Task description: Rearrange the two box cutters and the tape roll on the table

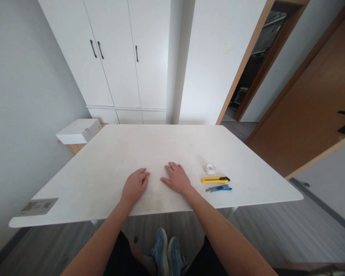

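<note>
White table (109, 153), both hands flat, palms down, fingers spread, holding nothing: left hand (135, 184), right hand (177, 178). Nearest right hand: yellow utility knife (215, 179), blue pen (219, 188), tape roll (210, 168), not touched.

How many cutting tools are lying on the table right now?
2, both right of the right hand: a yellow utility knife, and a smaller blue cutter just nearer the person. None looks hidden.

hands: left hand (135, 184) and right hand (176, 178) flat on table (109, 153), side by side
right of right hand: tape roll (210, 168), behind utility knife (215, 179); small cutter (219, 188) nearest the front edge
</note>
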Demonstrator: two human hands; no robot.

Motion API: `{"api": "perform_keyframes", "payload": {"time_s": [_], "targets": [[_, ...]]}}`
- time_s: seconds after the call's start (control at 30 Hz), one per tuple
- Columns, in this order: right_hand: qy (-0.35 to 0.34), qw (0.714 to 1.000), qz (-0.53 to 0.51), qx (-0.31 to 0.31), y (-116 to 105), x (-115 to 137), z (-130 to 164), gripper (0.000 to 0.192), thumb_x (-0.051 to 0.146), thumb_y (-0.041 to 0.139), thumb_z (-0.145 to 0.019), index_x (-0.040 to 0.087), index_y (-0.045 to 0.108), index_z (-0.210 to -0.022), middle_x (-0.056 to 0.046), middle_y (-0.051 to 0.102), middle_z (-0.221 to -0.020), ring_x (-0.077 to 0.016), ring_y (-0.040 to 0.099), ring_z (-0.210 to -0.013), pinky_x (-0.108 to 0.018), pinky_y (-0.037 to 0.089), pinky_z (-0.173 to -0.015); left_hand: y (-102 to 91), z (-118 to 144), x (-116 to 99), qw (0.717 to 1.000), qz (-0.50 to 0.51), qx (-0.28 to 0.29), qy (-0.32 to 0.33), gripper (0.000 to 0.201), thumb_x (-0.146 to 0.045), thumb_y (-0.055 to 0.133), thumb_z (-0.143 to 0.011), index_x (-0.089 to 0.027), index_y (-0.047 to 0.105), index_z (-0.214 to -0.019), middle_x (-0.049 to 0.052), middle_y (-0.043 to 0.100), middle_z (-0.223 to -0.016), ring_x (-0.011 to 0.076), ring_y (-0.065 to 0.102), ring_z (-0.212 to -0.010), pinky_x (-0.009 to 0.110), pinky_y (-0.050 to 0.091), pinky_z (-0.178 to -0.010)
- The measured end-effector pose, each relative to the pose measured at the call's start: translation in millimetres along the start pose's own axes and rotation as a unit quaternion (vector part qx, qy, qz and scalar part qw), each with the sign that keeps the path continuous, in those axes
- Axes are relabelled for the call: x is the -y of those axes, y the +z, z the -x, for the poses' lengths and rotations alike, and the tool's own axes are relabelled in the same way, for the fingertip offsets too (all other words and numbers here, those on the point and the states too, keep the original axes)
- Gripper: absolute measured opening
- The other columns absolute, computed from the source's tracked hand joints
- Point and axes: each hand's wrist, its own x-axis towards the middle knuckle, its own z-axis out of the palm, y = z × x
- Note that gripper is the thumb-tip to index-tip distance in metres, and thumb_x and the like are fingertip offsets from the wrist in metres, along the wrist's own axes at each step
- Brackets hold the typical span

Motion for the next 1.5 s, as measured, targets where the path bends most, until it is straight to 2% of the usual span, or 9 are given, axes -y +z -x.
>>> {"api": "perform_keyframes", "payload": {"time_s": [0.33, 0.5, 0.67, 0.8, 0.9, 1.03, 1.23, 1.37, 1.5], "targets": [[0.005, 1.0, -0.002, 0.001, -5.6, 6.7, -1.6, 0.061, 0.056, 0.048, -0.095, 0.017, 0.049, -0.142, -0.018, 0.041, -0.152, -0.0291, 0.033, -0.142, -0.047, 0.019, -0.116, -1.1, -1.2, 0.9, 1.0, 0.003, 0.006, -0.001, 0.036, -0.031, 0.042, -0.095, -0.019, 0.075, -0.105, 0.011, 0.07, -0.121, 0.0231, 0.064, -0.114, 0.039, 0.047, -0.106], [-0.043, 0.997, -0.064, 0.012, -34.5, 4.4, 29.9, 0.028, 0.032, 0.045, -0.101, 0.019, 0.066, -0.114, -0.01, 0.069, -0.114, -0.0195, 0.06, -0.11, -0.032, 0.041, -0.098, 1.7, -0.7, 4.9, 1.0, 0.008, 0.008, 0.003, 0.04, -0.036, 0.04, -0.095, -0.018, 0.075, -0.104, 0.011, 0.069, -0.123, 0.025, 0.064, -0.114, 0.041, 0.048, -0.106], [0.04, 0.997, -0.043, -0.042, -87.2, -55.1, 103.9, 0.023, 0.025, 0.048, -0.099, 0.02, 0.07, -0.097, -0.008, 0.07, -0.097, -0.0198, 0.062, -0.094, -0.031, 0.045, -0.088, 2.9, -0.8, 5.6, 1.0, 0.004, 0.012, 0.002, 0.043, -0.038, 0.037, -0.095, -0.02, 0.076, -0.103, 0.01, 0.069, -0.123, 0.0252, 0.064, -0.115, 0.042, 0.048, -0.105], [0.091, 0.995, 0.035, 0.01, -110.8, -109.7, 143.7, 0.02, 0.017, 0.059, -0.088, 0.022, 0.071, -0.103, -0.008, 0.069, -0.104, -0.0231, 0.059, -0.101, -0.036, 0.044, -0.092, 1.5, -1.5, 4.6, 1.0, 0.002, 0.009, 0.001, 0.044, -0.039, 0.037, -0.094, -0.02, 0.076, -0.101, 0.01, 0.07, -0.121, 0.0251, 0.064, -0.114, 0.041, 0.048, -0.105], [0.085, 0.994, 0.051, 0.035, -114.0, -129.9, 150.8, 0.019, 0.018, 0.06, -0.087, 0.022, 0.07, -0.103, -0.008, 0.068, -0.103, -0.023, 0.059, -0.099, -0.036, 0.045, -0.09, 1.1, -1.4, 5.1, 1.0, 0.001, 0.007, 0.003, 0.045, -0.04, 0.037, -0.094, -0.019, 0.076, -0.102, 0.01, 0.07, -0.121, 0.0254, 0.065, -0.114, 0.041, 0.048, -0.105], [0.091, 0.994, 0.055, -0.036, -115.7, -141.6, 141.8, 0.021, 0.019, 0.056, -0.089, 0.021, 0.067, -0.108, -0.009, 0.067, -0.113, -0.0234, 0.058, -0.107, -0.036, 0.043, -0.093, 1.5, -0.6, 6.8, 1.0, -0.003, 0.014, 0.008, 0.047, -0.041, 0.036, -0.093, -0.018, 0.076, -0.103, 0.012, 0.07, -0.122, 0.0254, 0.064, -0.115, 0.04, 0.048, -0.105], [0.041, 0.993, 0.078, 0.076, -109.8, -143.0, 128.2, 0.032, 0.01, 0.052, -0.085, 0.021, 0.064, -0.113, -0.008, 0.067, -0.112, -0.0214, 0.058, -0.107, -0.034, 0.04, -0.094, 2.4, -0.8, 8.3, 1.0, -0.002, 0.017, 0.003, 0.047, -0.042, 0.036, -0.093, -0.018, 0.076, -0.103, 0.011, 0.069, -0.123, 0.0257, 0.064, -0.115, 0.04, 0.047, -0.106], [0.082, 0.983, 0.134, 0.096, -101.4, -132.4, 128.3, 0.024, 0.011, 0.053, -0.083, 0.017, 0.061, -0.105, -0.012, 0.064, -0.105, -0.0232, 0.056, -0.1, -0.033, 0.039, -0.087, 2.4, -0.7, 7.9, 1.0, 0.0, 0.02, -0.01, 0.047, -0.042, 0.036, -0.093, -0.019, 0.075, -0.103, 0.01, 0.069, -0.124, 0.025, 0.064, -0.116, 0.039, 0.046, -0.107], [0.138, 0.982, 0.116, 0.05, -94.6, -127.8, 133.8, 0.025, 0.013, 0.054, -0.078, 0.016, 0.054, -0.103, -0.009, 0.064, -0.092, -0.0228, 0.058, -0.088, -0.032, 0.039, -0.08, 1.9, -0.5, 6.7, 1.0, 0.0, 0.019, -0.011, 0.047, -0.042, 0.036, -0.093, -0.02, 0.075, -0.103, 0.01, 0.069, -0.124, 0.0245, 0.064, -0.116, 0.04, 0.046, -0.107]]}}
